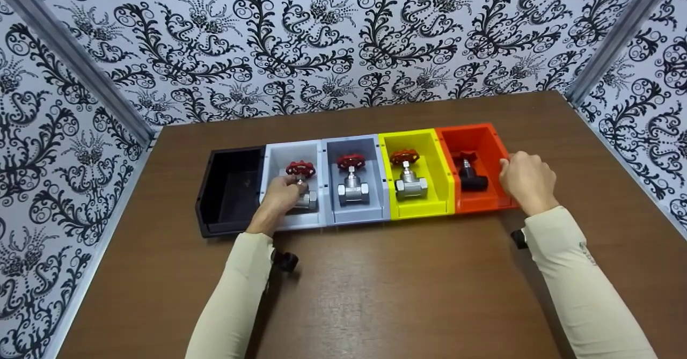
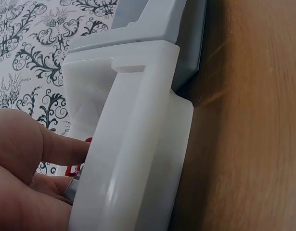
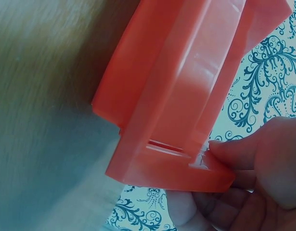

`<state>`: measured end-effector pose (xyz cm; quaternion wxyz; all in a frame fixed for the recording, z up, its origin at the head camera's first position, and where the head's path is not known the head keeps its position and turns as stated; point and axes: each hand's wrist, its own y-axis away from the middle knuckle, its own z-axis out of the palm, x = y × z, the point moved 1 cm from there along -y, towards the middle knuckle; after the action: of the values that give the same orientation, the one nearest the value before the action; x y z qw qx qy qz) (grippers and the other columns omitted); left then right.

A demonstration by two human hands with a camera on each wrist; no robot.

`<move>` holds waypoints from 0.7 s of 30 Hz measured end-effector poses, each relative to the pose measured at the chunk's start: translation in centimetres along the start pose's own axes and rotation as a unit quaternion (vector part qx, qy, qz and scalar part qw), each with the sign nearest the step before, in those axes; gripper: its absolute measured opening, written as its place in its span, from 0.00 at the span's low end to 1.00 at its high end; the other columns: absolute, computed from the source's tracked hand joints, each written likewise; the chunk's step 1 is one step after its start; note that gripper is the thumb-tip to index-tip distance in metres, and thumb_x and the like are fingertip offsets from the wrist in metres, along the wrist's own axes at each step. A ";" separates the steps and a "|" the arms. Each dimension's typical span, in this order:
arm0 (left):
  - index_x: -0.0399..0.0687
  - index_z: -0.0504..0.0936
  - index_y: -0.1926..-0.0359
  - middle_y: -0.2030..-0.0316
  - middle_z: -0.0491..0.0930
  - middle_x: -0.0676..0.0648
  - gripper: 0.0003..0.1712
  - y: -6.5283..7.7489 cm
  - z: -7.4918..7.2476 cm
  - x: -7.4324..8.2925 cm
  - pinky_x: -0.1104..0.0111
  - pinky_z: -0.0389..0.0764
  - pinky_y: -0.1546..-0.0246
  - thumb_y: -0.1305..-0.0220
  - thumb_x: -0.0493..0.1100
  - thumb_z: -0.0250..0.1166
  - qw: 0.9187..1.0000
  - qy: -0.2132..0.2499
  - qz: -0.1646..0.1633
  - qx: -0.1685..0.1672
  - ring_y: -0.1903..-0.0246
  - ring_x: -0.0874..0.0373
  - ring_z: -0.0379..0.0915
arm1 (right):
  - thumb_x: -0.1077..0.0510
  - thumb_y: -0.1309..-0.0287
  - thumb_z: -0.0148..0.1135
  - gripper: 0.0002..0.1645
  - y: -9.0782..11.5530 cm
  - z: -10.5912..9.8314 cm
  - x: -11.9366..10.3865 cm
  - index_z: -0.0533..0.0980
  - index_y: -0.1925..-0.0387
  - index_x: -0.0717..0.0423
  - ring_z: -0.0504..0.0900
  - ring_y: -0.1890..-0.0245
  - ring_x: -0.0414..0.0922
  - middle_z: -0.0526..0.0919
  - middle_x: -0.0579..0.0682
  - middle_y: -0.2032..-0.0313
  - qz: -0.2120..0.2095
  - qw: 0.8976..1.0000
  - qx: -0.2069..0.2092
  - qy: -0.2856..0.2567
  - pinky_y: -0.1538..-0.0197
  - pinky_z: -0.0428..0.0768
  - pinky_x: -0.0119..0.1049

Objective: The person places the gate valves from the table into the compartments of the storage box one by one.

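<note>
My left hand [image 1: 280, 195] reaches into the white bin [image 1: 271, 152] and grips a metal gate valve [image 1: 307, 200] just below its red handwheel [image 1: 300, 169]. In the left wrist view the front wall of the white bin [image 2: 123, 144] hides most of the valve; thumb and fingers close in behind it. My right hand [image 1: 530, 182] pinches the right side wall of the orange-red bin [image 1: 496, 144], thumb over the rim and fingers outside, as the right wrist view of the bin [image 3: 172, 125] shows. Inside that bin lies a black-bodied valve [image 1: 472, 181] with a red handle.
The bins stand in a joined row on a brown table [image 1: 375, 284]. A black bin [image 1: 233, 192] is at the left end. The grey bin [image 1: 334, 147] and yellow bin [image 1: 437, 149] each hold a red-wheeled metal valve. Patterned walls [image 1: 322, 42] enclose the table.
</note>
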<state>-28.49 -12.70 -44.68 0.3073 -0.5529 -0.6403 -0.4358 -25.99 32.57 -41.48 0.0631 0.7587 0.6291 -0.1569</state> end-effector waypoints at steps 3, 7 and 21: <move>0.32 0.79 0.49 0.69 0.72 0.48 0.16 0.0 0.0 0.0 0.71 0.66 0.68 0.33 0.36 0.54 1.000 0.006 -0.002 0.001 0.69 0.57 0.66 | 0.54 0.28 0.49 0.23 0.0 0.0 0.0 0.76 0.64 0.73 0.79 0.68 0.73 0.80 0.78 0.64 -0.001 1.000 0.002 -0.001 0.67 0.76 0.64; 0.32 0.79 0.51 0.72 0.68 0.49 0.15 0.0 0.0 0.0 0.71 0.64 0.71 0.32 0.35 0.53 1.000 0.012 -0.003 0.004 0.72 0.59 0.63 | 0.54 0.28 0.49 0.22 0.0 0.0 -0.1 0.77 0.62 0.72 0.79 0.69 0.72 0.80 0.77 0.64 -0.002 1.000 0.002 -0.001 0.67 0.76 0.64; 0.31 0.75 0.40 0.59 0.74 0.42 0.22 0.1 0.1 0.1 0.69 0.69 0.62 0.32 0.36 0.52 1.000 0.020 -0.017 0.002 0.61 0.54 0.68 | 0.53 0.28 0.49 0.21 -0.1 -0.3 0.2 0.79 0.51 0.67 0.79 0.62 0.73 0.80 0.76 0.56 0.001 1.000 -0.012 -0.018 0.62 0.75 0.64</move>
<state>-28.44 -12.56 -44.59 0.3139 -0.5324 -0.6440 -0.4508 -26.04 32.82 -41.27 0.0837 0.7555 0.6292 -0.1626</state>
